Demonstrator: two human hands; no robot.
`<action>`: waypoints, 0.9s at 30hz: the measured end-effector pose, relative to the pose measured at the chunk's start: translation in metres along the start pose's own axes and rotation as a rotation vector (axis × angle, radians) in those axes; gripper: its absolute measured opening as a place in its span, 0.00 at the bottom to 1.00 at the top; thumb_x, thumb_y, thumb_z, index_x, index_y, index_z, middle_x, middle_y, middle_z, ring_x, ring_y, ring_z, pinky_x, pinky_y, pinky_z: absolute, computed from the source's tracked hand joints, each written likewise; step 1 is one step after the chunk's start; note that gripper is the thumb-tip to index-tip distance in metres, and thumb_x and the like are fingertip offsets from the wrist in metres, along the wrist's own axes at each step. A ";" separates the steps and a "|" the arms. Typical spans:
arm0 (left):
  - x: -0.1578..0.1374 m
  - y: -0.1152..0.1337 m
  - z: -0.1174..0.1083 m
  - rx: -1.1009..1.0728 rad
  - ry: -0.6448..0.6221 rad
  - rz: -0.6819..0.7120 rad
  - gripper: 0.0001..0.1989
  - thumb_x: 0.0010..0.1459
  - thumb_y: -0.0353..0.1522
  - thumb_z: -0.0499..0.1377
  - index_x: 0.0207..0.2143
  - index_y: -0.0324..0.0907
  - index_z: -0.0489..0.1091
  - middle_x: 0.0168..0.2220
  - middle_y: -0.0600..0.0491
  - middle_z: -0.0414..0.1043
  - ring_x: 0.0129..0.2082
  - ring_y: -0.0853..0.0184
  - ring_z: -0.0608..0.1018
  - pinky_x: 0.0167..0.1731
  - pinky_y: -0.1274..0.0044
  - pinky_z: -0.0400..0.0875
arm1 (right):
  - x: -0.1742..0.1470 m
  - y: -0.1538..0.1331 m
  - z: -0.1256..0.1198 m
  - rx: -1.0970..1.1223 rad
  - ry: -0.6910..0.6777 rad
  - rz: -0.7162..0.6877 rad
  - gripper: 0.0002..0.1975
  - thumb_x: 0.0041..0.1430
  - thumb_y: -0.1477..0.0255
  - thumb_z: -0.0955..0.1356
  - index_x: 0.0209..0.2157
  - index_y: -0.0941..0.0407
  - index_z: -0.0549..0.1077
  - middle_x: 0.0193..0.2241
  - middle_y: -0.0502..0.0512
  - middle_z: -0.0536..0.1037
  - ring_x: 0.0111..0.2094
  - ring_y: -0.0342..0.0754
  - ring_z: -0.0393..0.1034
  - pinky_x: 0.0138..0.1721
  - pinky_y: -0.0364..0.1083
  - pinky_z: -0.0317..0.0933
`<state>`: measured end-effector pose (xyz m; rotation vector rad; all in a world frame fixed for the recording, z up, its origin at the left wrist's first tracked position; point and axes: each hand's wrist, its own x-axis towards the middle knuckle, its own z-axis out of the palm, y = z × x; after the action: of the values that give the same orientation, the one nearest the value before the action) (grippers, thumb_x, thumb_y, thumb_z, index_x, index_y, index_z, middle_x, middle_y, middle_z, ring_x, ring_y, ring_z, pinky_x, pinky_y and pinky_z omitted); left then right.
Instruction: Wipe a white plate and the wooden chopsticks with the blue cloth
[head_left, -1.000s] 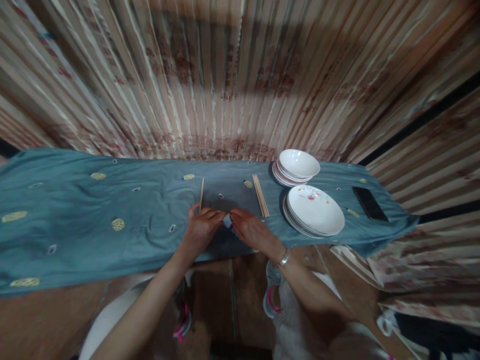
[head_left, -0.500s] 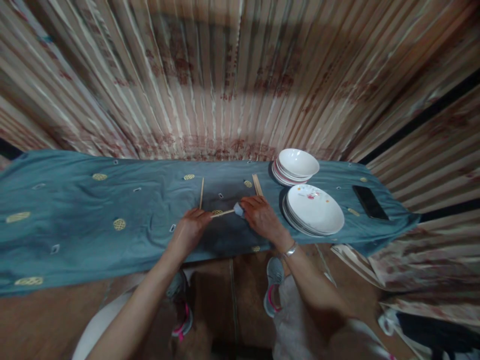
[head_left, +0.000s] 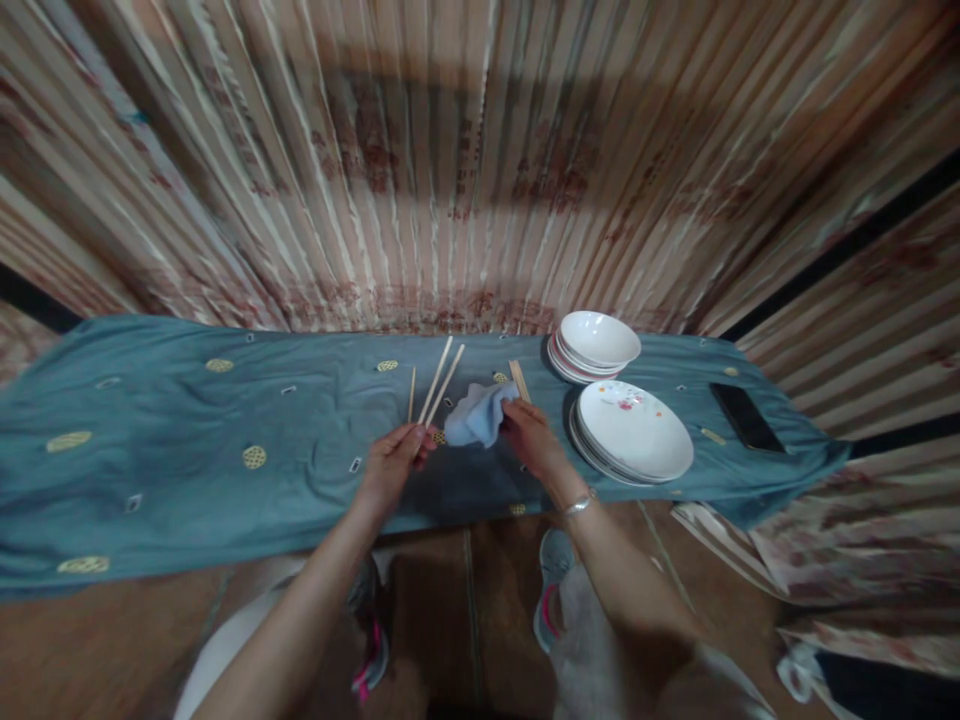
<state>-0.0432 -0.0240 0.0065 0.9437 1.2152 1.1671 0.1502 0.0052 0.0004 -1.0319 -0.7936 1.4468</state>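
Observation:
Two pale chopsticks rise from my left hand, whose fingers are closed round their lower ends, tips pointing away from me. Just left of them, another chopstick lies on the blue tablecloth. My right hand pinches a corner of a light blue cloth, which hangs spread out towards my left hand, apart from the chopsticks. Beyond my right hand lies a small bundle of chopsticks, its near end hidden by the fingers.
A stack of white bowls stands at the back right, with a stack of flowered plates in front of it. Farther right lies a black phone. The blue tablecloth covers the narrow table, and a pleated curtain hangs behind.
The chopsticks in my left hand have swung from sideways to pointing away from me. The cloth has come off them and opened out from its bunched shape in my right hand.

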 end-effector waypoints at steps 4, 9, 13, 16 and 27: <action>-0.006 0.002 0.015 -0.065 -0.061 -0.088 0.21 0.40 0.46 0.64 0.30 0.37 0.74 0.22 0.55 0.68 0.22 0.75 0.67 0.21 0.83 0.60 | -0.013 0.005 0.020 0.069 -0.133 0.094 0.13 0.40 0.61 0.73 0.22 0.55 0.70 0.21 0.46 0.71 0.25 0.41 0.64 0.30 0.42 0.58; -0.007 -0.005 0.025 -0.049 -0.118 -0.116 0.16 0.41 0.44 0.63 0.22 0.39 0.69 0.19 0.58 0.64 0.20 0.75 0.65 0.21 0.84 0.59 | -0.021 0.013 0.031 0.006 -0.244 0.052 0.13 0.41 0.61 0.73 0.23 0.56 0.72 0.19 0.46 0.71 0.23 0.40 0.62 0.29 0.41 0.57; -0.008 -0.012 0.030 -0.010 -0.149 -0.135 0.16 0.42 0.44 0.61 0.20 0.39 0.68 0.18 0.58 0.63 0.18 0.76 0.62 0.17 0.84 0.55 | -0.022 0.015 0.031 -0.055 -0.200 0.016 0.13 0.42 0.62 0.72 0.23 0.57 0.72 0.17 0.45 0.71 0.19 0.40 0.60 0.24 0.41 0.55; -0.010 -0.014 0.034 -0.011 -0.160 -0.144 0.18 0.41 0.46 0.62 0.21 0.38 0.70 0.19 0.57 0.64 0.18 0.76 0.63 0.16 0.84 0.53 | -0.020 0.010 0.027 -0.061 -0.139 0.005 0.11 0.42 0.63 0.72 0.22 0.57 0.72 0.17 0.45 0.70 0.18 0.39 0.59 0.23 0.41 0.54; -0.027 -0.024 0.036 -0.025 -0.230 -0.265 0.20 0.39 0.45 0.65 0.27 0.37 0.74 0.19 0.56 0.65 0.18 0.76 0.64 0.16 0.84 0.51 | 0.000 -0.016 0.002 0.187 0.060 -0.032 0.07 0.38 0.72 0.73 0.19 0.55 0.70 0.18 0.42 0.71 0.21 0.39 0.61 0.27 0.40 0.56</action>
<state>-0.0028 -0.0527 -0.0068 0.8431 1.0985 0.8381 0.1545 0.0075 0.0163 -0.9120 -0.6163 1.4267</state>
